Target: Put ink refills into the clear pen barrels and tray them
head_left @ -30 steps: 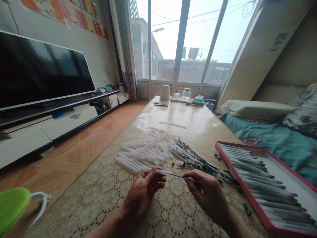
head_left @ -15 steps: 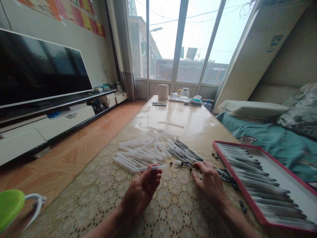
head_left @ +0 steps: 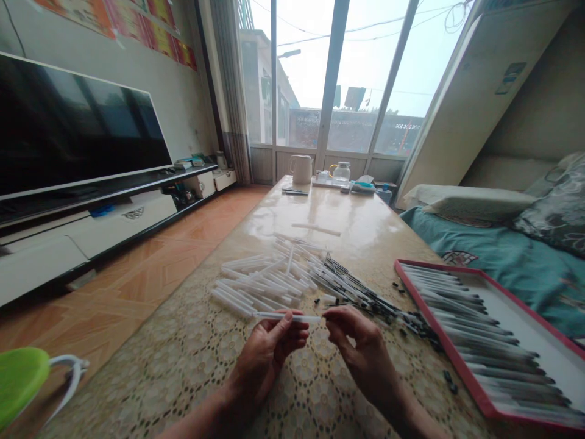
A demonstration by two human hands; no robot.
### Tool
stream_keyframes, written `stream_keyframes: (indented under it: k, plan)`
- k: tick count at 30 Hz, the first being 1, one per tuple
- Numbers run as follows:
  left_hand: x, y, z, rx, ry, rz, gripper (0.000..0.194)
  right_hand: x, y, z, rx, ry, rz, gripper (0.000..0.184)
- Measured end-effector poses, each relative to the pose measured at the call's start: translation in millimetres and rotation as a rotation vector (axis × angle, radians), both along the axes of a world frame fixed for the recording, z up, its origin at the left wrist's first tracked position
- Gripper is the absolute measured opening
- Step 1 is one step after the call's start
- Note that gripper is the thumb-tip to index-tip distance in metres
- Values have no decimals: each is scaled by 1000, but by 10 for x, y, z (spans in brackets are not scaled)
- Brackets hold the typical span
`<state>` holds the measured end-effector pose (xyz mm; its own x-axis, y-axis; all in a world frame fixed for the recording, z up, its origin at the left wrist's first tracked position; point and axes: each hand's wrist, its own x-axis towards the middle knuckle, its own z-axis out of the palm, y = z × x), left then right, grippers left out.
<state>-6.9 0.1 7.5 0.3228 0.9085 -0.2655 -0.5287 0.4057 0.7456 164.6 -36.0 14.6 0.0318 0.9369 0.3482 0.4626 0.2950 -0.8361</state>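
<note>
My left hand (head_left: 274,344) holds a translucent white pen barrel (head_left: 299,317) between thumb and fingers, level above the table. A darker line shows inside the barrel's left part. At the barrel's right end, my right hand (head_left: 359,341) is closed in a pinch; whatever is in its fingertips is too small or hidden to name. Just beyond my hands lies a heap of white pen barrels (head_left: 260,280). To the right of it spreads a pile of thin dark pen refills (head_left: 350,283), with small black plugs (head_left: 423,329) scattered by them.
A red-rimmed tray (head_left: 479,405) with rows of assembled-looking pens stands on the right of the patterned table (head_left: 183,372). One loose white strip (head_left: 315,230) lies farther off. A pitcher (head_left: 301,169) and a glass jar (head_left: 341,172) are at the far end. A green stool (head_left: 21,384) is at left.
The refill that stuck out of the barrel toward my right hand no longer shows. My right hand went to the dark pile, then came back to the barrel's end. My left hand kept the barrel.
</note>
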Motion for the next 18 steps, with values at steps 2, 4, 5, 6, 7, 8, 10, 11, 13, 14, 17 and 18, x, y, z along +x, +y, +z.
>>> stream_keyframes:
  k: [2,4,5,6,7,8,10,11,13,14,17,18]
  plan:
    - [1,2,-8,-3,-5,-2,14,-21,-9,-20,9,-6,-14,12]
    - [4,6,-16,-4,-9,-1,15,-18,-3,-36,-4,-4,-24,9]
    - [5,9,-20,-3,-10,-4,15,-13,3,-40,-7,1,-24,8]
    - [7,12,-23,-2,-11,-8,15,-9,8,-40,-8,6,-21,7]
    - [9,15,-26,1,-12,-11,16,-7,13,-38,-7,10,-15,6]
    - [11,18,-27,3,-14,-13,16,-7,16,-33,-6,16,-9,6]
    - [14,22,-27,5,-12,-19,17,-11,19,-24,-7,30,2,5]
    - [15,22,-27,5,-9,-23,17,-15,19,-21,-10,38,10,5]
    - [17,20,-25,5,-1,-32,17,-22,17,-24,-17,62,20,5]
    - [17,18,-25,7,4,-37,18,-24,16,-31,-22,79,24,6]
    - [17,13,-27,19,8,-42,20,-21,12,-60,-51,134,37,10]
    - [18,11,-28,22,10,-42,21,-17,11,-71,-66,146,42,11]
